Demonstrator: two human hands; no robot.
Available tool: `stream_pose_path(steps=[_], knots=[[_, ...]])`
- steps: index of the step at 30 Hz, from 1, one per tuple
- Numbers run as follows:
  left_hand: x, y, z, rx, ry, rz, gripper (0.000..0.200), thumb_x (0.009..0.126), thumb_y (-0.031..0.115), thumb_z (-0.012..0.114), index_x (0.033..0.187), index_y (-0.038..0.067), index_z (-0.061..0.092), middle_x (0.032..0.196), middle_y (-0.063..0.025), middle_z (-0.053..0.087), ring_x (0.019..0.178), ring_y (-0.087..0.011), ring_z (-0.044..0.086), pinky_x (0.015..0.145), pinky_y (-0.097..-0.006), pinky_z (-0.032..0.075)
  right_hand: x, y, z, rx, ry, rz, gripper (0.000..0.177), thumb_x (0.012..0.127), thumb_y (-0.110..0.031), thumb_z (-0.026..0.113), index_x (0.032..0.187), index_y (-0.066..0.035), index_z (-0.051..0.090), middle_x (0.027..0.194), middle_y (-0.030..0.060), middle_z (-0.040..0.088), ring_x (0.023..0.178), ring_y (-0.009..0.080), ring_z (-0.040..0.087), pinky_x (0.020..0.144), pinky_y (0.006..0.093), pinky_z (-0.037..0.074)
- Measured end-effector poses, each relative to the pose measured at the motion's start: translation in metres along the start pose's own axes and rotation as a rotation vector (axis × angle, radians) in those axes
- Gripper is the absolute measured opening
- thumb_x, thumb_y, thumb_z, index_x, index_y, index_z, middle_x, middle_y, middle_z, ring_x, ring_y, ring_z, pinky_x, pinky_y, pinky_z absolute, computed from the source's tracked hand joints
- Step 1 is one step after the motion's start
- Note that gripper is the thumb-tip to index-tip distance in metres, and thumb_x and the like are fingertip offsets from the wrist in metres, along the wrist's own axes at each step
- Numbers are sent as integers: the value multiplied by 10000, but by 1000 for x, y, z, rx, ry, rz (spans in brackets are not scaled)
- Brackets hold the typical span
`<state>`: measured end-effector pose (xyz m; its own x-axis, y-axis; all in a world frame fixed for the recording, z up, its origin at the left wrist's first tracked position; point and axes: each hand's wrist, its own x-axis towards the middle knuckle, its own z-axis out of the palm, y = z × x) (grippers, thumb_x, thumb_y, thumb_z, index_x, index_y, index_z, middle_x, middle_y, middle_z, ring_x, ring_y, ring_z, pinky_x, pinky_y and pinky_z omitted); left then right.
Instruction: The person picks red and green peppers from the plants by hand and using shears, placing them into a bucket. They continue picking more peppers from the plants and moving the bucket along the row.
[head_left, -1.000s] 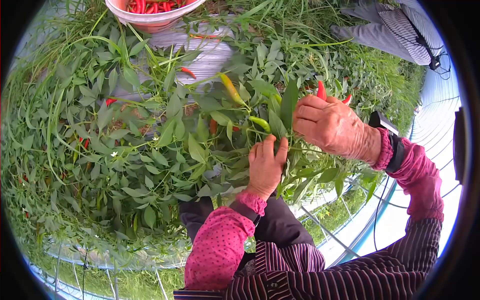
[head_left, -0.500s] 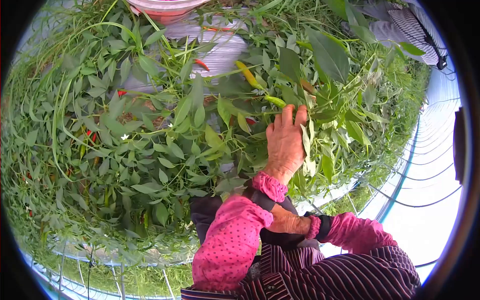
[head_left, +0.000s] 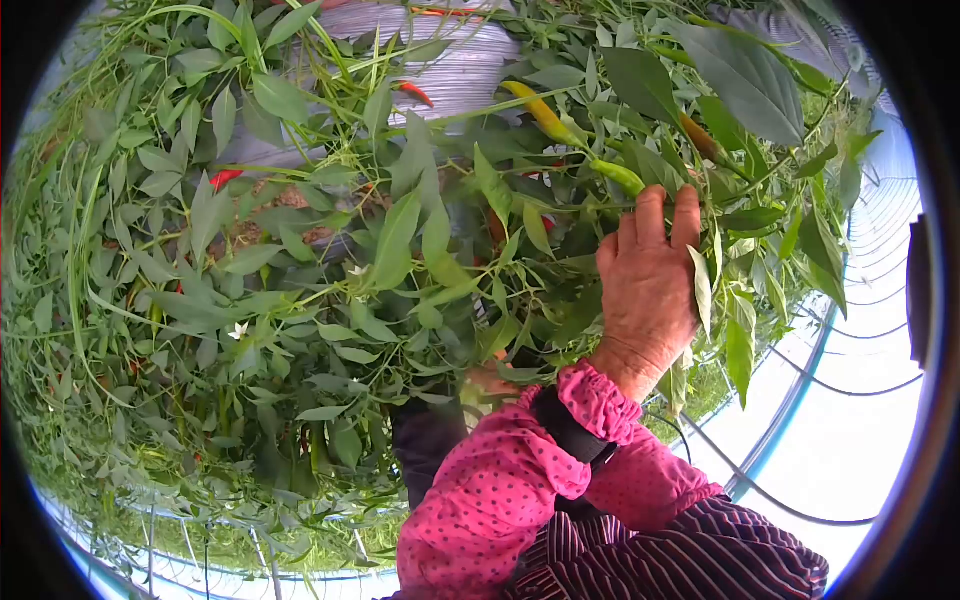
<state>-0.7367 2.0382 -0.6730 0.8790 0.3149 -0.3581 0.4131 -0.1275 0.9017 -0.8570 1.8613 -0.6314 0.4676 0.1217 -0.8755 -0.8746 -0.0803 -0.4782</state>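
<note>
My left hand (head_left: 650, 295), back toward me, reaches up into a chili pepper plant. Its fingers curl over a leafy pepper branch (head_left: 735, 190), thumb hidden. A light green pepper (head_left: 617, 177) hangs right at its fingertips. Just beyond are a yellow-green pepper (head_left: 545, 115) and a brownish pepper (head_left: 703, 138). Beneath the left forearm crosses my right arm in a dotted pink sleeve (head_left: 650, 480). My right hand (head_left: 490, 380) is low among the leaves, blurred and mostly covered, so I cannot tell what its fingers hold.
Dense pepper foliage (head_left: 330, 330) with a white flower (head_left: 238, 330) spreads leftward. Red peppers (head_left: 415, 93) lie near silvery ground sheeting (head_left: 450, 65). Long grass blades (head_left: 90, 270) run along the left. Curved wire hoops (head_left: 820, 380) and pale sheeting border the right.
My right hand has gone from under the left wrist, leftward into the foliage. The left hand appears farther right, staying by the green pepper. The view has shifted closer; the bucket is mostly out of frame.
</note>
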Motion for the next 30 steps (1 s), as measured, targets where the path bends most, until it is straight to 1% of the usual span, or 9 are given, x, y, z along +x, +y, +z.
stream_pose_path(steps=[6, 7, 10, 11, 14, 17, 20, 26, 30], knots=[[7, 3, -8, -28, -45, -25, 488, 852, 245, 533, 1301, 89, 423, 1222, -148, 430, 1065, -327, 506, 886, -480, 362, 17, -14, 24, 109, 58, -139, 491, 914, -335, 473, 1287, -24, 400, 1210, 143, 465, 1081, 286, 470, 895, 407, 391], [8, 3, -8, -34, -40, -23, 510, 842, 240, 542, 1308, 75, 414, 1217, -158, 427, 1066, -345, 506, 886, -485, 366, 18, -16, 28, 123, 64, -160, 494, 912, -334, 475, 1288, -23, 398, 1210, 143, 463, 1079, 285, 469, 893, 406, 391], [7, 3, -7, -72, -22, -31, 547, 826, 230, 558, 1321, 58, 401, 1218, -167, 425, 1071, -352, 504, 890, -486, 368, 28, -22, 37, 164, 66, -216, 502, 906, -332, 480, 1291, -21, 394, 1207, 141, 459, 1074, 283, 465, 885, 403, 389], [7, 1, -5, 28, 13, 24, 703, 745, 347, 646, 1305, -3, 405, 1213, -146, 419, 1048, -292, 492, 838, -431, 397, 31, -24, 40, 179, 66, -236, 505, 904, -332, 482, 1291, -21, 392, 1206, 141, 457, 1072, 282, 464, 883, 402, 389], [7, 2, -6, -8, 17, 26, 711, 748, 351, 640, 1312, -10, 401, 1226, -156, 420, 1057, -295, 491, 835, -428, 404, 40, -31, 48, 221, 70, -284, 514, 898, -330, 487, 1294, -19, 387, 1203, 140, 452, 1067, 281, 460, 875, 399, 387], [4, 1, -4, 20, 9, 44, 704, 756, 333, 632, 1322, -13, 396, 1247, -172, 417, 1077, -303, 485, 843, -430, 403, 50, -37, 55, 253, 65, -322, 523, 892, -329, 493, 1297, -17, 383, 1201, 138, 448, 1062, 279, 457, 868, 396, 386], [3, -2, -3, 7, -18, 66, 692, 762, 310, 625, 1327, -14, 392, 1262, -184, 413, 1100, -311, 475, 873, -438, 386, 59, -43, 62, 285, 64, -347, 532, 886, -327, 498, 1299, -15, 378, 1198, 137, 443, 1056, 277, 453, 860, 394, 384], [4, 1, -2, -17, -100, 23, 676, 768, 279, 618, 1337, -6, 387, 1275, -192, 401, 1125, -319, 457, 902, -450, 359, 73, -61, 73, 324, 62, -389, 550, 875, -324, 509, 1305, -12, 368, 1193, 135, 433, 1046, 273, 445, 845, 388, 381], [3, 1, 3, 11, -111, 22, 693, 759, 286, 632, 1340, -3, 387, 1273, -192, 399, 1124, -320, 456, 897, -455, 362, 84, -76, 85, 346, 44, -418, 563, 867, -322, 516, 1308, -9, 362, 1189, 133, 427, 1039, 271, 440, 835, 384, 379]])
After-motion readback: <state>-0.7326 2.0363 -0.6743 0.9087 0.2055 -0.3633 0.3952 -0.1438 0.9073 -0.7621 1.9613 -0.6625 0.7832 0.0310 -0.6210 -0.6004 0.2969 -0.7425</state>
